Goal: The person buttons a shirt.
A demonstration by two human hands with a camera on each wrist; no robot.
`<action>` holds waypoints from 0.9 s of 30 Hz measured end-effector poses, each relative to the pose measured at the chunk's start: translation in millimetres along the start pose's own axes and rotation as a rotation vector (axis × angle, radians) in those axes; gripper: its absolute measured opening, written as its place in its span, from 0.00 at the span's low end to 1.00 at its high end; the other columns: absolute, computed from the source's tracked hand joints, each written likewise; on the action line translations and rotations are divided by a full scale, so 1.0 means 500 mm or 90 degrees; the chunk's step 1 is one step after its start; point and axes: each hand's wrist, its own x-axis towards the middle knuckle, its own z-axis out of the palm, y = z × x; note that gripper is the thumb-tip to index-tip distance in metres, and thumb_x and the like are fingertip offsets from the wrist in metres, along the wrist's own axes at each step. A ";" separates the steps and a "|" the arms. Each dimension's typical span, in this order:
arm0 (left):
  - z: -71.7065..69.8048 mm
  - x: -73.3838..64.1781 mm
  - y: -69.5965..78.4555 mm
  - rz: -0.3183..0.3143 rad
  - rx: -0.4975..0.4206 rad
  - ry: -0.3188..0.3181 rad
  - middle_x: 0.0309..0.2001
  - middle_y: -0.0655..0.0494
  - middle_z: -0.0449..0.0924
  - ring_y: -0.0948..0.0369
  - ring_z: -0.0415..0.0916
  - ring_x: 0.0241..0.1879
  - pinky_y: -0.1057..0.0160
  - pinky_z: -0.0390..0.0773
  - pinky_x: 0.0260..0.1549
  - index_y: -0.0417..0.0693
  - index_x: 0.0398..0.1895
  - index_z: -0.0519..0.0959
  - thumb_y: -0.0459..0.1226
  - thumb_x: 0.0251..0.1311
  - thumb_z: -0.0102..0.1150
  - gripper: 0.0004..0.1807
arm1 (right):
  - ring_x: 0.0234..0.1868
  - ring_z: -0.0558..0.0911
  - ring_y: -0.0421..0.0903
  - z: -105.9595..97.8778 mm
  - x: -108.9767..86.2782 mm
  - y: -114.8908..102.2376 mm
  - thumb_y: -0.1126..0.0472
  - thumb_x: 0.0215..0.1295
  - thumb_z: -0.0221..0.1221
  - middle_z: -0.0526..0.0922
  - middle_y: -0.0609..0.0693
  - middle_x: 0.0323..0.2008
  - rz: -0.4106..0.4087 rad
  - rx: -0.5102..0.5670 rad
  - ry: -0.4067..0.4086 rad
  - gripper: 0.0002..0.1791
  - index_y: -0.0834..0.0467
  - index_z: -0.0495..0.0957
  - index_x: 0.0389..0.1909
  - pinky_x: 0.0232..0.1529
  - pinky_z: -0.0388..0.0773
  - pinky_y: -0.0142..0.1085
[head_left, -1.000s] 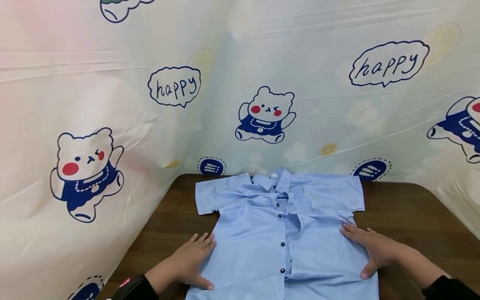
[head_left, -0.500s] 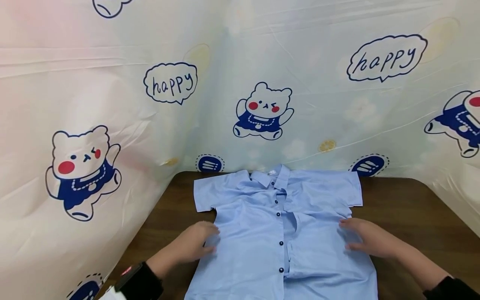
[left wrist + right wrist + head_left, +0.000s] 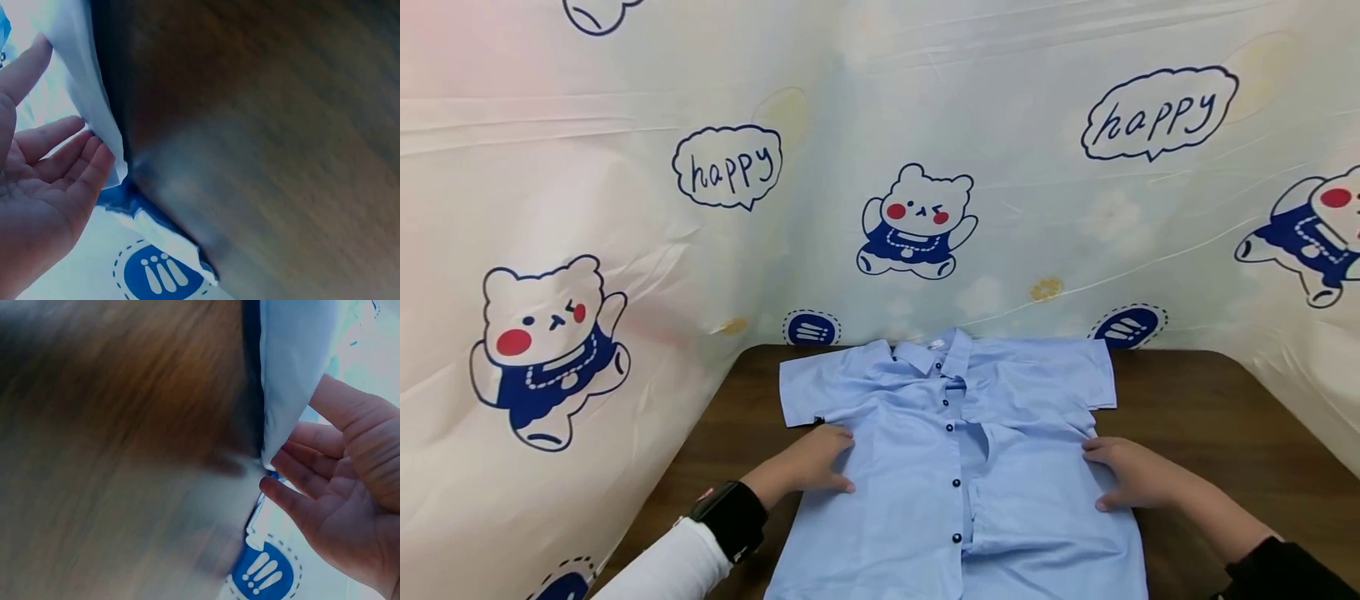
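A light blue short-sleeved shirt point(image 3: 895, 483) with dark buttons lies front up, collar at the far end. Its right half is creased near the open placket. My left hand point(image 3: 820, 458) touches the shirt's left side below the sleeve. In the left wrist view the fingertips point(image 3: 100, 153) meet the side edge, with the thumb apart. My right hand point(image 3: 1138, 475) rests at the opposite side edge. The right wrist view shows its fingers point(image 3: 284, 494) loosely spread along the edge, thumb on the cloth. The shirt's hem is out of view.
The shirt lies on a dark brown wooden table point(image 3: 715, 442) with rounded far corners. Behind it hangs a pale curtain point(image 3: 1030, 208) printed with bears and the word "happy". A black band point(image 3: 730, 517) sits on my left wrist.
Both hands have moved from lying flat and spread on the shirt's sides to its side edges. The left hand has shifted up toward the sleeve. The shirt keeps its shape.
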 end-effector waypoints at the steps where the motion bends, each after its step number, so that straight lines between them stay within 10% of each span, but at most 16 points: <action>1: -0.003 -0.003 0.000 -0.005 0.002 -0.006 0.57 0.37 0.74 0.43 0.67 0.61 0.48 0.66 0.61 0.27 0.54 0.76 0.47 0.49 0.75 0.36 | 0.56 0.73 0.70 -0.001 -0.002 0.002 0.53 0.45 0.76 0.76 0.69 0.54 0.000 0.005 -0.008 0.36 0.74 0.78 0.49 0.54 0.68 0.62; 14: -0.006 -0.006 -0.013 0.015 -0.031 0.021 0.38 0.54 0.79 0.60 0.74 0.38 0.59 0.76 0.42 0.36 0.46 0.83 0.44 0.47 0.77 0.26 | 0.37 0.77 0.44 0.010 0.012 -0.003 0.66 0.49 0.72 0.80 0.47 0.37 -0.055 -0.025 0.058 0.17 0.67 0.83 0.41 0.39 0.79 0.43; 20: 0.002 -0.016 -0.014 0.068 -0.051 0.057 0.23 0.66 0.75 0.69 0.69 0.26 0.68 0.73 0.29 0.46 0.22 0.85 0.38 0.46 0.76 0.08 | 0.31 0.74 0.38 0.018 0.017 -0.007 0.72 0.48 0.70 0.76 0.39 0.28 -0.097 -0.029 0.084 0.11 0.56 0.80 0.28 0.32 0.76 0.38; 27: 0.001 -0.033 -0.015 0.079 -0.005 0.128 0.17 0.70 0.59 0.71 0.56 0.19 0.70 0.63 0.20 0.52 0.15 0.69 0.34 0.48 0.74 0.19 | 0.29 0.69 0.32 0.003 0.014 -0.012 0.71 0.54 0.66 0.73 0.35 0.27 -0.106 -0.016 0.127 0.12 0.52 0.75 0.30 0.30 0.75 0.36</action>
